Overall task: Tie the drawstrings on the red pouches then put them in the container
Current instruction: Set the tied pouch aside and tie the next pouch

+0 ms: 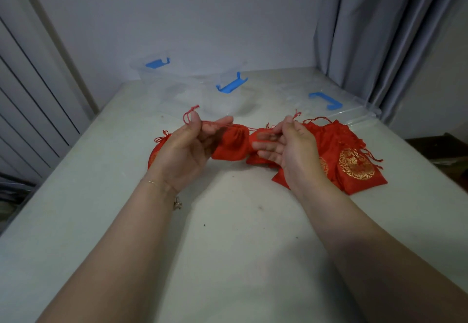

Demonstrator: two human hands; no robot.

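Over mid-bench, both hands are up with one pouch (231, 145) strung between them: cinch step, knot not yet made, by my read. Left hand (187, 147) pinches the left cord (190, 116) between thumb and forefinger, the loop sticking up past the fingertips, other fingers loosely curled under. Right hand (283, 145) is palm-up, thumb and forefinger closed on what looks like the other cord end; the lower fingers lie out nearly straight under the pouch. That grip is partly hidden, so not certain. Pouch mouth is gathered, cord runs roughly taut left to right.

Next move likely calls for bringing both cord ends together, crossing them and pulling a knot tight without letting the mouth slacken. Then across to the container (192, 87), clear with blue clips, at the far side of the bench (228, 246); nothing red shows in it.

More pouches in a pile (352, 160) just right of the right hand, one (158, 145) mostly hidden behind the left wrist.
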